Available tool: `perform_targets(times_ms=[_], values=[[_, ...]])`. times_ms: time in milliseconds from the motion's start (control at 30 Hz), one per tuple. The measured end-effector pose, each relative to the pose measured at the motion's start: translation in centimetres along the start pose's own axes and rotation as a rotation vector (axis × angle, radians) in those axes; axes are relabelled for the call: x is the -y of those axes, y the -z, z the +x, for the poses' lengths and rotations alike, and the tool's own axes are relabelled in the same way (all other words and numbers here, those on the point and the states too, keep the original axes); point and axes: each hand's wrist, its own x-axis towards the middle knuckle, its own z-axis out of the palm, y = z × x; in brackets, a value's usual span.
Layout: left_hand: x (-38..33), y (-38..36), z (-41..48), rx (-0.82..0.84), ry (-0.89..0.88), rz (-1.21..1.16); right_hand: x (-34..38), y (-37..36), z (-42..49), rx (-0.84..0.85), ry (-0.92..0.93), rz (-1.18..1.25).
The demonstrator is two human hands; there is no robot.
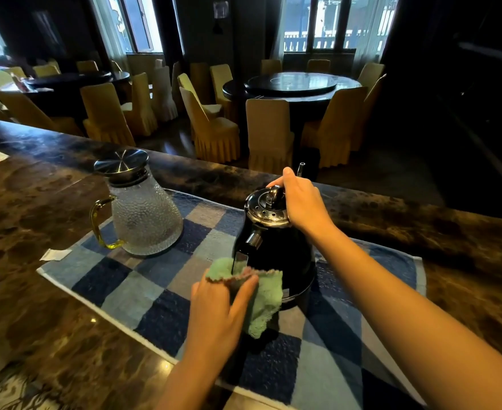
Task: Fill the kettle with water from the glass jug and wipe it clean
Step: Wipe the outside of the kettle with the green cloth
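Our hands are both on the kettle [282,250], so we judge the wiping is in hand. At the mat's [131,291] far left corner stands the jug [146,220], capped, handle to the left, set apart where, we think, it will not be knocked. Our left hand [217,309] reaches in from the near edge, palm down, thumb and fingers pinching the green cloth [266,303] and pressing it to the kettle's lower left side. The kettle sits upright near the middle of the mat's far edge. Our right hand [303,202] comes in from the right, forearm sloping up, and curls over the lid [266,208], probably to steady the kettle against the rubbing.
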Motion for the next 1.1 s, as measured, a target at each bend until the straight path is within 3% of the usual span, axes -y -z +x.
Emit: perform_targets(times_ms=[167, 300, 367, 467, 533, 633, 800, 1000, 1100], values=[[-0.2, -1.8, -0.3, -0.010, 0.048, -0.259, -0.3, -0.1, 0.3, -0.017, -0.046, 0.034], [3.7, -3.9, -3.5, 0.233, 0.234, 0.027, -0.2, 0.0, 0.4, -0.023, -0.089, 0.067], [3.9, -3.9, -3.4, 0.301, 0.226, 0.084, -0.1, 0.1, 0.3, -0.017, -0.081, 0.060], [3.6, -2.4, -2.4, 0.217, 0.103, -0.008, 0.0, 0.1, 0.2, -0.022, -0.076, 0.059], [2.2, -0.6, -1.1, 0.249, 0.018, -0.149, 0.0, 0.0, 0.1, -0.025, -0.069, 0.069], [-0.7, 1.1, 1.8, 0.192, -0.113, -0.097, -0.3, -0.1, 0.3, -0.019, -0.063, 0.087], [-1.5, 0.2, 2.0, 0.101, -0.011, -0.056, -0.6, -0.2, 0.7, -0.041, -0.088, 0.093], [2.1, -1.9, -2.2, 0.288, 0.167, 0.007, -0.4, -0.1, 0.7, -0.042, -0.133, 0.141], [1.6, -1.3, -1.3, 0.233, 0.154, -0.098, -0.1, 0.0, 0.5, -0.049, -0.152, 0.174]])
